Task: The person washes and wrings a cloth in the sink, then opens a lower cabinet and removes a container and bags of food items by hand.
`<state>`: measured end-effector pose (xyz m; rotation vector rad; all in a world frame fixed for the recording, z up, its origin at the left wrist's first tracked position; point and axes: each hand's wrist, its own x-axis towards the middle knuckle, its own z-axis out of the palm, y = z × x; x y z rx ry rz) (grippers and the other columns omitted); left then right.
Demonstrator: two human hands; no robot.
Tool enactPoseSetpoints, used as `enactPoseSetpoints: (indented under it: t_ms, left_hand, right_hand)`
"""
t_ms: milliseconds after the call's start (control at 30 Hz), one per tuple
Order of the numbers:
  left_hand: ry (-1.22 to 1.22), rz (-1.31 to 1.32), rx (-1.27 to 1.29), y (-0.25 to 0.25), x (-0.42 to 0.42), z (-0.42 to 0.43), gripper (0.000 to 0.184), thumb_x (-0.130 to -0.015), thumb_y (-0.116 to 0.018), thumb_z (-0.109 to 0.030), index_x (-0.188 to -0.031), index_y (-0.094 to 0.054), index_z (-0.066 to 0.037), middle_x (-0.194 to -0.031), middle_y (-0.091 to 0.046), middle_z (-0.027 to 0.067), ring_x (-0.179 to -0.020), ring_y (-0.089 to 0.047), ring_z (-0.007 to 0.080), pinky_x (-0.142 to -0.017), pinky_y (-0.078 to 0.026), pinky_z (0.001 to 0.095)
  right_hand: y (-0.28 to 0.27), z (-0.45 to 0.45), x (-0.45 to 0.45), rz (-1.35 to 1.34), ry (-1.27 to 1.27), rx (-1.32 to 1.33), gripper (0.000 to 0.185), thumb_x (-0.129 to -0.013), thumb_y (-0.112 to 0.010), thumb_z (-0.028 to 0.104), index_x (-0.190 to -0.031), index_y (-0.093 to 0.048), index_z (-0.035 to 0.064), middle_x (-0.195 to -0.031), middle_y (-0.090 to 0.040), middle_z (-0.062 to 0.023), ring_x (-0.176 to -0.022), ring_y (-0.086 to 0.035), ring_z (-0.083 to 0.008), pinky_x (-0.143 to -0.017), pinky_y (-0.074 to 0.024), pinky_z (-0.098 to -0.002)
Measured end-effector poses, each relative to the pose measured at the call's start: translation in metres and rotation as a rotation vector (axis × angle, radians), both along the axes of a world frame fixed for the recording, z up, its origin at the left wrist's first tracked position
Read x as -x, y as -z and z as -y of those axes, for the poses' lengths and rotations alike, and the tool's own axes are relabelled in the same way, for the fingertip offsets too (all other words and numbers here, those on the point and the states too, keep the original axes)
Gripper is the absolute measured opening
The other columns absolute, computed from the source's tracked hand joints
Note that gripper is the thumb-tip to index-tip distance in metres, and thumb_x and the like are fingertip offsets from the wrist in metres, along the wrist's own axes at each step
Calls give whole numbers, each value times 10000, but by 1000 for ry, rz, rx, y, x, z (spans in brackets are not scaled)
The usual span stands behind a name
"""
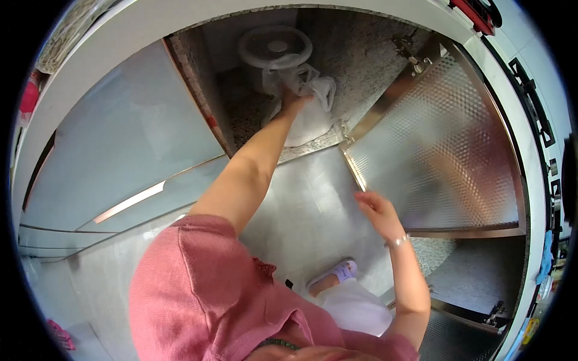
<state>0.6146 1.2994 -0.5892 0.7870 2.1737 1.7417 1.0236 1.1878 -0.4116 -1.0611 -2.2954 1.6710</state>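
Observation:
My left hand (pixel 295 102) reaches into an open cabinet, its fingers closed on the gathered top of a white translucent plastic bag (pixel 307 123). The bag rests near the cabinet's front edge, and what is inside it cannot be made out. Just behind stands a round lidded bucket (pixel 276 47), its lower part hidden by the bag and the hand. My right hand (pixel 380 213) is in the air beside the free lower corner of the textured cabinet door (pixel 445 144). Its fingers are loosely bent and slightly apart, with nothing in them.
The textured door stands swung out to the right on metal hinges (pixel 415 60). Left of the opening is a pale blue cabinet front (pixel 138 132). A white counter edge (pixel 138 21) curves overhead. Below lies the grey floor (pixel 301 204), with my foot in a lilac slipper (pixel 343 271).

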Motion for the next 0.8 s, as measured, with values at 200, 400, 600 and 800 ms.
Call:
enactPoseSetpoints:
  t_ms: [200, 400, 600, 800]
  left_hand:
    - [85, -539, 483, -47, -61, 38, 841, -750, -621, -422, -1359, -209, -14, -1379, -252, 233, -1249, -303, 371, -985, -310, 420]
    - [-49, -749, 641, 35, 23, -31, 530, -778, -588, -287, -1241, -448, -71, -1148, -490, 220, -1023, -497, 311, -808, -416, 423]
    - [337, 337, 425, -10, 47, -7, 647, -639, -729, -232, -1187, -467, -9, -918, -615, 170, -804, -594, 201, -602, -488, 333]
    - [91, 247, -229, -6, -5, 48, 682, -664, -713, -80, -1266, -398, -15, -962, -549, 114, -787, -564, 168, -667, -497, 270]
  right_hand:
    - [-66, 71, -38, 1, -60, -221, 313, -756, -569, 4, -1069, -567, -4, -1072, -599, -109, -1012, -559, -195, -864, -430, -288]
    - [-86, 99, -43, -17, -123, -176, 312, -747, -635, 81, -1047, -575, 17, -1030, -601, -132, -958, -571, -280, -844, -441, -313]
    - [-52, 98, -48, 24, -97, -159, 301, -748, -633, 84, -1032, -572, 4, -971, -599, -147, -890, -581, -289, -762, -456, -318]
    - [-55, 98, -46, -12, -97, -257, 285, -755, -625, 94, -1022, -578, 8, -957, -599, -149, -870, -582, -301, -745, -458, -320]
